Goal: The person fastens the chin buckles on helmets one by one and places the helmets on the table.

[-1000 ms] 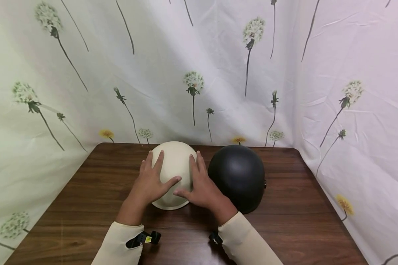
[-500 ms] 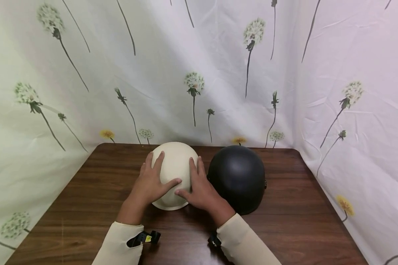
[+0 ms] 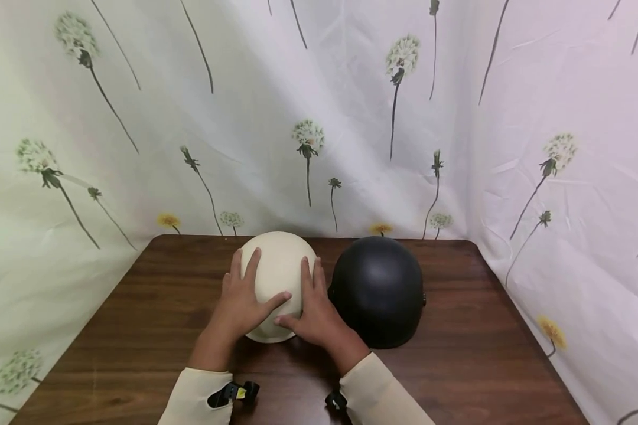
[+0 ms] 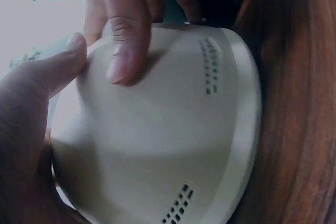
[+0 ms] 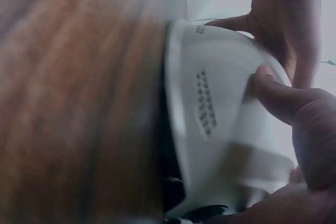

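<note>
A cream helmet (image 3: 279, 262), dome up, sits on the wooden table. My left hand (image 3: 237, 304) holds its left side, fingers spread along the dome and thumb across the near face. On the other side, my right hand (image 3: 320, 313) holds the shell in the same way, its thumb low near the rim. Both wrist views show rows of small vent slots in the helmet (image 4: 152, 114) and thumbs bent onto the shell. The right wrist view shows a dark gap under the rim of the helmet (image 5: 231, 98). The far fingertips are partly hidden there.
Just right of my right hand stands a black helmet (image 3: 377, 289), also dome up. The brown table (image 3: 138, 330) ends at a pale curtain (image 3: 244, 118) printed with dandelions, at the back and sides. Black camera straps (image 3: 234, 394) sit on both cream sleeves.
My right hand has slid slightly toward me and left along the cream helmet. The head view has tilted a little; the helmets and my left hand look unchanged.
</note>
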A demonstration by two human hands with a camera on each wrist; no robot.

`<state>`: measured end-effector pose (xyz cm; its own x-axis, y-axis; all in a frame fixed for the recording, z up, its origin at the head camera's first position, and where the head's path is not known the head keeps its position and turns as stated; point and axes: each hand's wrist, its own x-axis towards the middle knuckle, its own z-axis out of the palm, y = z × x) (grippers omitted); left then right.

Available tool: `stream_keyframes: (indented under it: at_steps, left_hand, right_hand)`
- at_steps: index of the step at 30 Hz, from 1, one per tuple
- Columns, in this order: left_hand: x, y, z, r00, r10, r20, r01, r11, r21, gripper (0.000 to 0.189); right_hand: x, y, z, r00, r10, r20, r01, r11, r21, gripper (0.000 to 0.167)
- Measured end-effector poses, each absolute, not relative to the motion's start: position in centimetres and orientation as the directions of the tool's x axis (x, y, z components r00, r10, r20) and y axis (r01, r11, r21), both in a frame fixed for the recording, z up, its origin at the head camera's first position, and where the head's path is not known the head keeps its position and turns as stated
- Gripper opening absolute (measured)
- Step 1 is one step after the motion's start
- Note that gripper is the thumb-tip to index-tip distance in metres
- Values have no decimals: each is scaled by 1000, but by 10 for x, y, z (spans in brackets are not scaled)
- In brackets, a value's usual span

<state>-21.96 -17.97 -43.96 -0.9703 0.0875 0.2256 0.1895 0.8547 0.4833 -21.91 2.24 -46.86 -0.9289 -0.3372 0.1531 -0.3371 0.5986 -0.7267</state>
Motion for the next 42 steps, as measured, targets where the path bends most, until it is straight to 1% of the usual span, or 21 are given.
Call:
stream_keyframes:
  at_steps: [8, 14, 24, 31, 37, 42]
  left_hand:
    - [-221, -176, -442, -978, 56, 200, 154, 840, 520, 123]
    - [-219, -177, -441, -977, 42, 211, 152, 829, 538, 122]
    - [-220, -179, -443, -981, 37, 190, 137, 826, 546, 121]
    - [-222, -178, -443, -978, 37, 204, 145, 824, 548, 121]
    - [-220, -181, -443, -972, 50, 228, 173, 811, 560, 120]
    - [-216, -186, -440, -971, 49, 236, 180, 796, 578, 120]
  right_hand:
    - [-219, 18, -479, -931, -290, 223, -349, 527, -775, 135]
    - [-217, 13, -481, -936, -263, 235, -340, 496, -799, 136]
    - [-215, 12, -480, -942, -229, 244, -329, 494, -805, 135]
    - [-216, 11, -480, -943, -203, 264, -331, 493, -805, 136]
    - [-211, 8, -476, -951, -185, 248, -308, 495, -812, 135]
    - [-206, 4, -467, -946, -183, 267, -324, 525, -787, 134]
